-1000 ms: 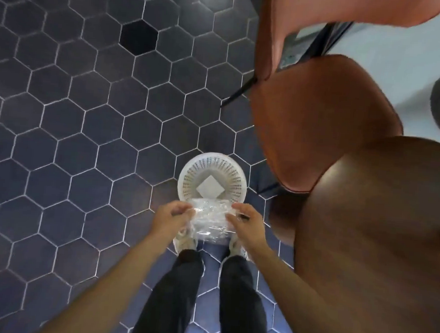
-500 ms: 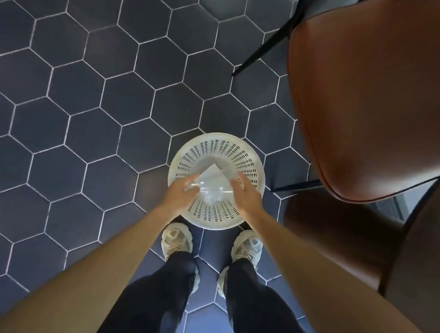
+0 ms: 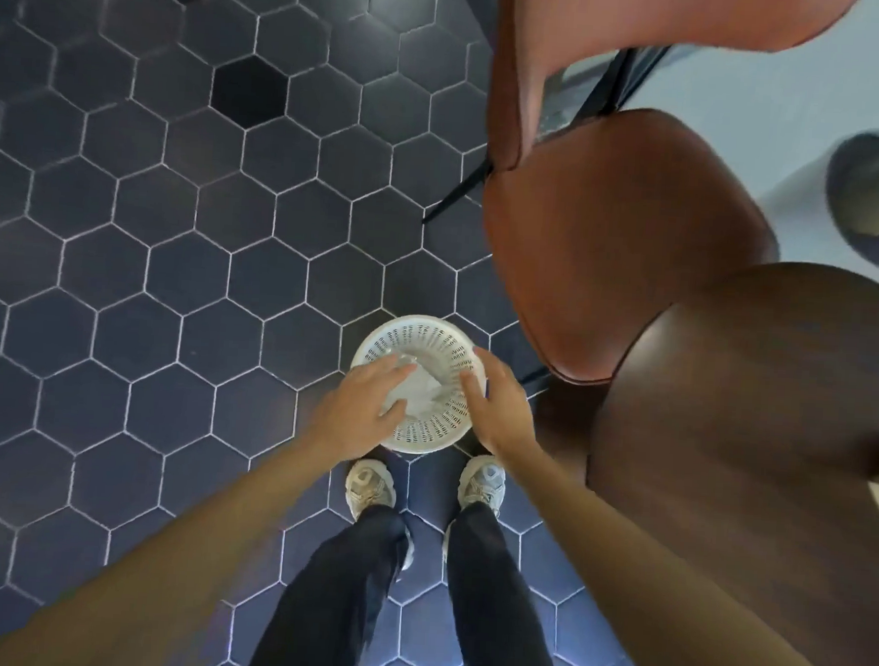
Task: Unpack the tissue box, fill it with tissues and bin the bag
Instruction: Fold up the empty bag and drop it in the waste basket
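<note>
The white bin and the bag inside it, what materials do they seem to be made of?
The bin looks like white moulded plastic with a matte finish: its wall is a grid of small slots. The bag looks like thin clear plastic film, glossy and crumpled; blur leaves this uncertain.

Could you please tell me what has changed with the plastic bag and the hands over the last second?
The clear plastic bag, held stretched between both hands above the white bin a second ago, was lowered into it and now lies inside. The left hand and right hand have let go and are spread open over the rim. The bin, the brown chair and the feet stayed put.
</note>
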